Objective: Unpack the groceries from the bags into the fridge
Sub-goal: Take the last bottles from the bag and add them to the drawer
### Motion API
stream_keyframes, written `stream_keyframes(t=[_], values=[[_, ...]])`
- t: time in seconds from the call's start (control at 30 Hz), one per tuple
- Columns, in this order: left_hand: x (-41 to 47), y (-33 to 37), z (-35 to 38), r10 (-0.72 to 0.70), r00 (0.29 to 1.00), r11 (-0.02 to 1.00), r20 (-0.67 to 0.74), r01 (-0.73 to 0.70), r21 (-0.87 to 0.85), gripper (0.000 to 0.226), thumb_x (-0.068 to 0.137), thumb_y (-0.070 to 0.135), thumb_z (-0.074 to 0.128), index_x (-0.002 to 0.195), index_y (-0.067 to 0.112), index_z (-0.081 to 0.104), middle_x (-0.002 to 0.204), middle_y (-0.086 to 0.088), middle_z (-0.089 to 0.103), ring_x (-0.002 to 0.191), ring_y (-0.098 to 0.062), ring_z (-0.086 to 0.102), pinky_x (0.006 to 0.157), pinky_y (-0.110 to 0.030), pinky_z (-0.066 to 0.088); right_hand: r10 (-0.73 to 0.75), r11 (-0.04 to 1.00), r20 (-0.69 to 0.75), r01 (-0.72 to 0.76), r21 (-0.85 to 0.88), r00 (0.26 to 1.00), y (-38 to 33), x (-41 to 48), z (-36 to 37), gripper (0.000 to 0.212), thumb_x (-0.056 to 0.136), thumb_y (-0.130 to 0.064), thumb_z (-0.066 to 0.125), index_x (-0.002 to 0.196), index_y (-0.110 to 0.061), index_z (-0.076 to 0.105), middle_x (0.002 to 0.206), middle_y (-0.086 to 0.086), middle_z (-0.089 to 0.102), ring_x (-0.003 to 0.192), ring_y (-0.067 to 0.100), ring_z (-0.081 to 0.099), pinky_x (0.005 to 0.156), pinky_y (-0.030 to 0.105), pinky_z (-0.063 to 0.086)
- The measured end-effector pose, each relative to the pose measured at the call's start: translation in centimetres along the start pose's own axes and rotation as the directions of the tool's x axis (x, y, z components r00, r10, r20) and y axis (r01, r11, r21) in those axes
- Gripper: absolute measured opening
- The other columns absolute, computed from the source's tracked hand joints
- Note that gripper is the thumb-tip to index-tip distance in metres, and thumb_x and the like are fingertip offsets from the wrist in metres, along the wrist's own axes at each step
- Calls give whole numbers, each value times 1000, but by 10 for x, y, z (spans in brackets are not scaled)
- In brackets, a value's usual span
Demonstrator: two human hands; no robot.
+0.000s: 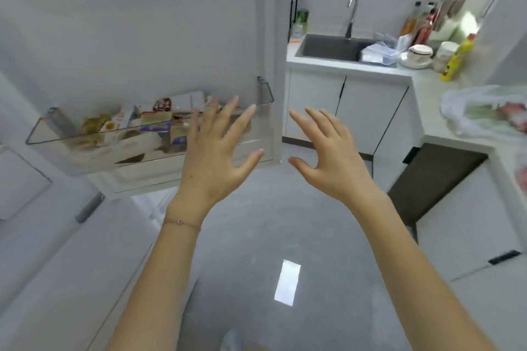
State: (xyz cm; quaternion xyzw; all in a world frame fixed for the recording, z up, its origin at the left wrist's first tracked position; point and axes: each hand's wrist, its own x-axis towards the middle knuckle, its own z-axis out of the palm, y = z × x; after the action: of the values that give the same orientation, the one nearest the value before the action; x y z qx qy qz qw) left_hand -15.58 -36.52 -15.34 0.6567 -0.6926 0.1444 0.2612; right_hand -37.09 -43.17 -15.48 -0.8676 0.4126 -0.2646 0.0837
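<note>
The open fridge door (137,37) fills the upper left. Its clear door bin (85,148) holds several packets and jars. My left hand (216,151) is raised in front of the bin's right end, fingers spread and holding nothing. My right hand (330,154) hovers just right of the door's edge, fingers loosely spread, also holding nothing. A white plastic grocery bag (484,114) with green and red items inside lies on the counter at the far right.
A grey sink (328,47) with a tap sits at the back, with bottles, a bowl and a yellow bottle (456,57) beside it. White cabinets run under the counter. A dark opening (436,179) is at the right. The grey floor lies below.
</note>
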Motion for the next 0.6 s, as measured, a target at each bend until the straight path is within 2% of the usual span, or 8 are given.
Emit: stream_keyframes(t=[0.1,0.2,0.33,0.43,0.6], values=[[29,47,33,175,984,983,44,-172,-60,66,93,58,41,151,29,31,159,-1,25,150,-24,10,120,-52,8,135,990,-22,-135,-43,991,45,-16,-20,77,89,-42,62,151,-39,17,159,-3,19,147,22,10,119,44,13],[57,91,68,299,950,948,94,-285,-139,66,94,59,38,152,30,28,160,0,22,150,-22,9,121,-48,6,255,963,-41,-258,-75,966,85,-30,-38,76,89,-44,60,151,-40,16,160,-4,17,148,20,9,118,44,11],[96,146,118,462,869,873,178,-411,-261,69,93,63,30,154,33,18,162,3,14,151,-18,1,122,-46,2,396,906,-79,-403,-126,915,141,-43,-53,77,89,-46,59,151,-40,14,160,-1,18,148,21,11,120,45,13],[129,174,161,524,815,843,247,-453,-291,71,92,66,22,154,36,10,163,5,8,151,-16,-4,121,-47,0,508,837,-114,-520,-166,854,183,-47,-65,77,89,-45,60,151,-39,14,160,0,16,148,21,9,119,43,11],[188,207,225,576,769,810,276,-492,-319,71,90,67,20,154,36,13,163,4,10,151,-17,-3,121,-49,-1,649,726,-150,-666,-173,746,240,-41,-83,77,91,-43,57,152,-40,10,161,-2,9,148,21,3,118,43,8]])
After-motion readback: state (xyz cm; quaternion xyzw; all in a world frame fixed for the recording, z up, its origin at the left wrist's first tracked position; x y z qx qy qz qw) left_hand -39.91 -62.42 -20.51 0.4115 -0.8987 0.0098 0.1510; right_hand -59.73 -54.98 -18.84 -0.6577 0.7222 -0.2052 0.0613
